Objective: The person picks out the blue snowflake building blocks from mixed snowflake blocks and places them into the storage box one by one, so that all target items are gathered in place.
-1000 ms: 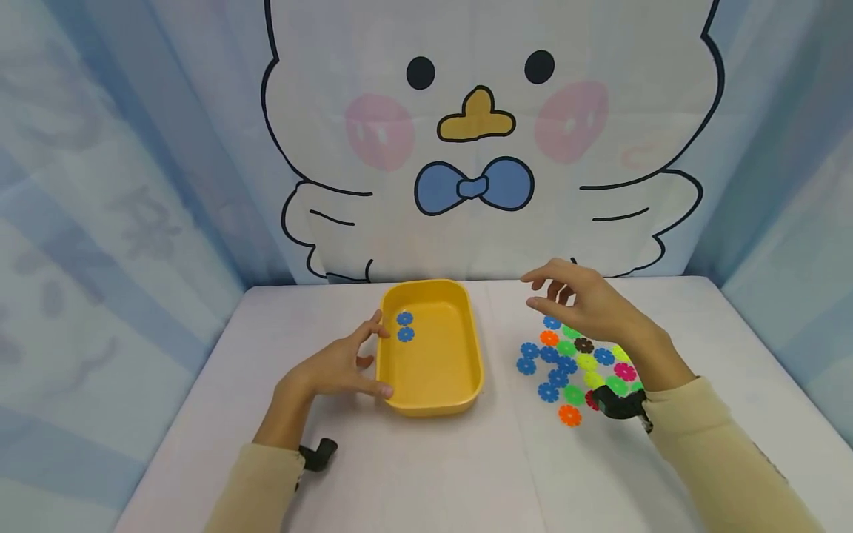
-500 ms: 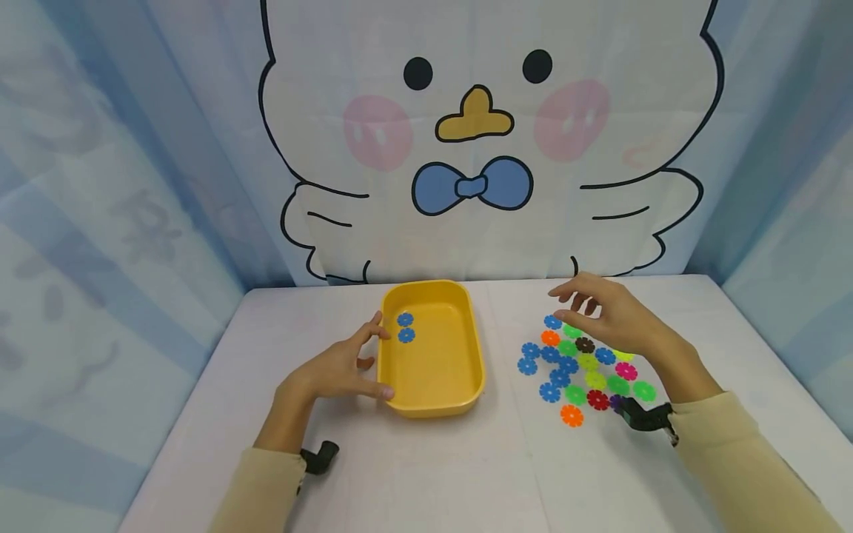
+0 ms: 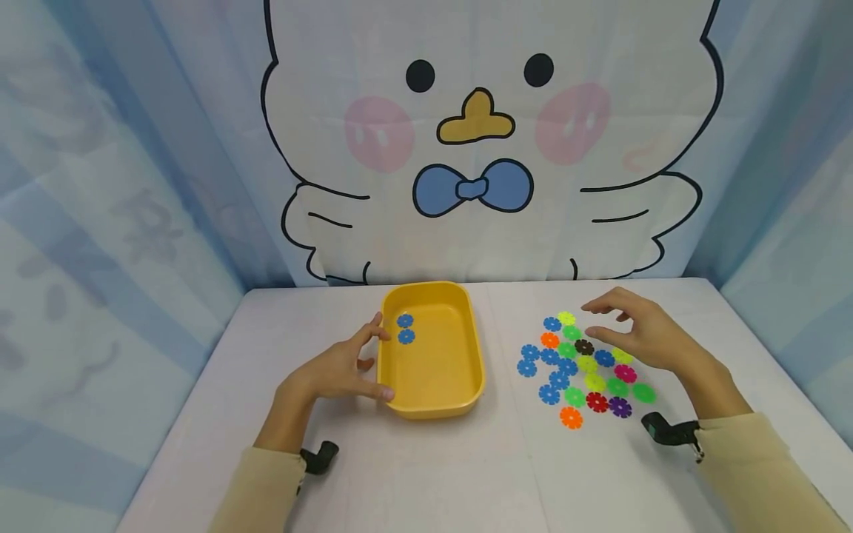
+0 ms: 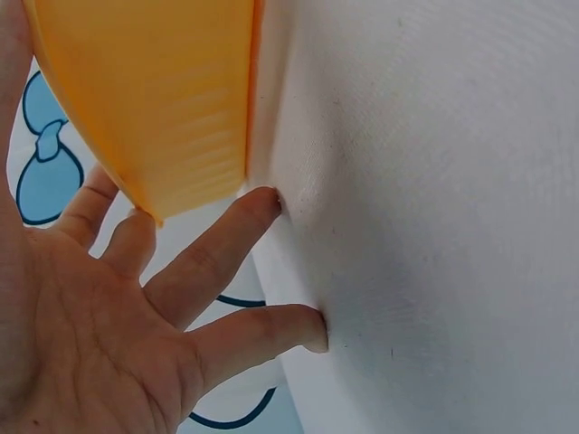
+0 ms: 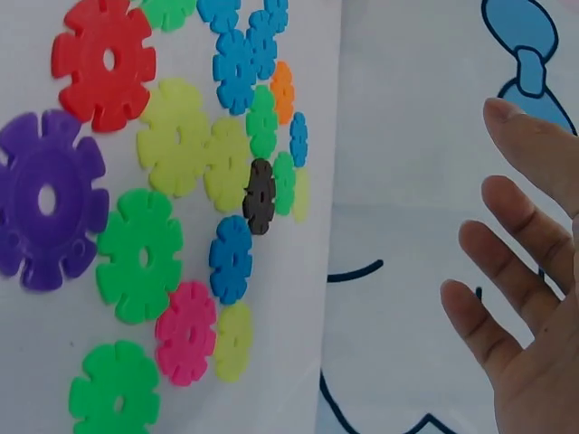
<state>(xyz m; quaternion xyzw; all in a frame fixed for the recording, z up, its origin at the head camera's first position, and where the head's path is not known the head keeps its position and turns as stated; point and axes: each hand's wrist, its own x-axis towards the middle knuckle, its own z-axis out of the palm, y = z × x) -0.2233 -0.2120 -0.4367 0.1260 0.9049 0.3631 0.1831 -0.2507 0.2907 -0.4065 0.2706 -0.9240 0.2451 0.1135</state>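
A yellow plastic tray (image 3: 433, 370) stands left of centre with two blue snowflake discs (image 3: 405, 329) inside, near its left wall. My left hand (image 3: 340, 364) holds the tray by its left side, thumb and index finger over the rim. In the left wrist view, the ring and little fingers (image 4: 262, 334) reach down to the tabletop outside the tray. My right hand (image 3: 643, 329) hovers over the back right of a spread of coloured snowflake discs (image 3: 594, 383), its fingers loosely bent and nothing between them. The right wrist view shows its fingers (image 5: 507, 262) apart from the discs.
The discs lie flat in blue, green, yellow, orange, red, purple, pink and dark brown, some overlapping. A white cloth (image 3: 480, 474) covers the table. Behind its back edge hangs a curtain (image 3: 473, 244) with a cartoon bird; blue curtains (image 3: 120, 259) flank both sides.
My right hand has drawn to the right and slightly towards me, uncovering a yellow disc at the back and a purple one in front. The left hand and the tray stay put.
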